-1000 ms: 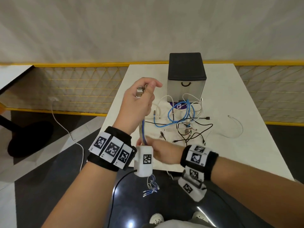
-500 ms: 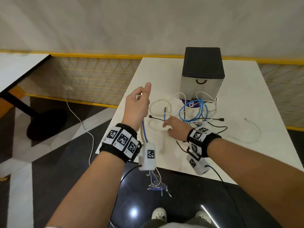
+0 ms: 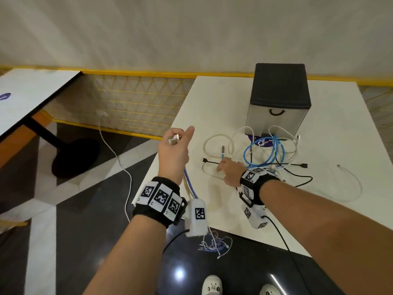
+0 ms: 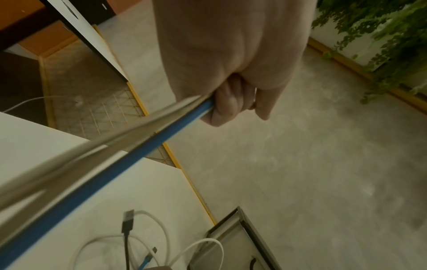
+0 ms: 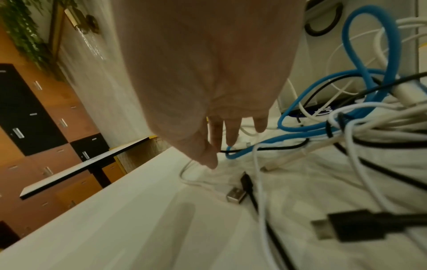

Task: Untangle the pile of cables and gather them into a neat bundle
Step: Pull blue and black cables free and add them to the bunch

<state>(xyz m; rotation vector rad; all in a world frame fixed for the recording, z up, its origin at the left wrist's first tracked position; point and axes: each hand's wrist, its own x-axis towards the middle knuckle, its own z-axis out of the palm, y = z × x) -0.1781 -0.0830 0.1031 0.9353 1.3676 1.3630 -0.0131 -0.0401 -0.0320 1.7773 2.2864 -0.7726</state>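
Tabletop cables [image 3: 263,152] beneath right hand [image 3: 230,172]

Only one piece of writing was partly readable. On the white table [image 3: 331,133], a round purple sticker [image 3: 260,142] lay at the foot of the box with the black lid [image 3: 279,96], half covered by cables, and it showed white letters that looked like "Cle". The rest of the word was hidden. The square black-and-white code markers on the wristbands [image 3: 160,195] carried patterns, no legible words.
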